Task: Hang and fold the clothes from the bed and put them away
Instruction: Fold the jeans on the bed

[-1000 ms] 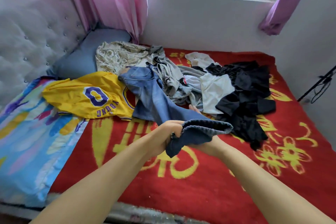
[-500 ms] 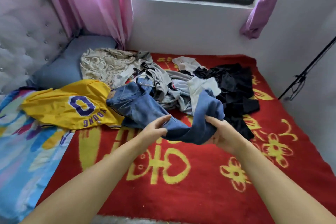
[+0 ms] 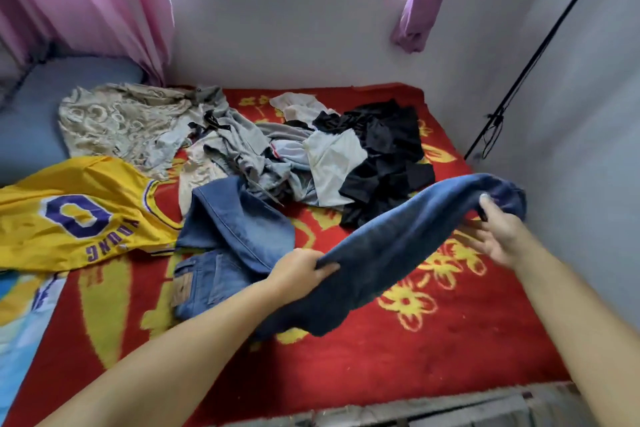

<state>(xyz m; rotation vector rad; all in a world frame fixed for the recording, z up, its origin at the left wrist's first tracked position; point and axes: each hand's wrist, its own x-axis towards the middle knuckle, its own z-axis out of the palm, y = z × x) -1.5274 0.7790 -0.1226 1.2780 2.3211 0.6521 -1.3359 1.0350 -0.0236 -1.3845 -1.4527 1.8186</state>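
Observation:
A pair of blue jeans (image 3: 391, 246) is stretched across the red bed cover (image 3: 433, 350). My left hand (image 3: 298, 270) grips one leg near its middle. My right hand (image 3: 498, 229) holds the leg's far end up at the right, thumb over the cloth. The waist part with a brown label lies on the bed at centre left. Behind it is a heap of clothes: a yellow jersey (image 3: 76, 215) with a purple 0, a beige patterned garment (image 3: 121, 121), grey clothes (image 3: 249, 152), a white piece (image 3: 332, 166) and black clothes (image 3: 384, 156).
A grey pillow (image 3: 31, 121) lies at the back left under a pink curtain (image 3: 86, 0). A colourful sheet (image 3: 20, 329) covers the bed's left edge. White walls close the back and right, with a black stand (image 3: 519, 80) leaning at the right.
My hands have spread apart, pulling the jeans leg out to the right. The jeans have slid toward the near side of the bed, away from the heap.

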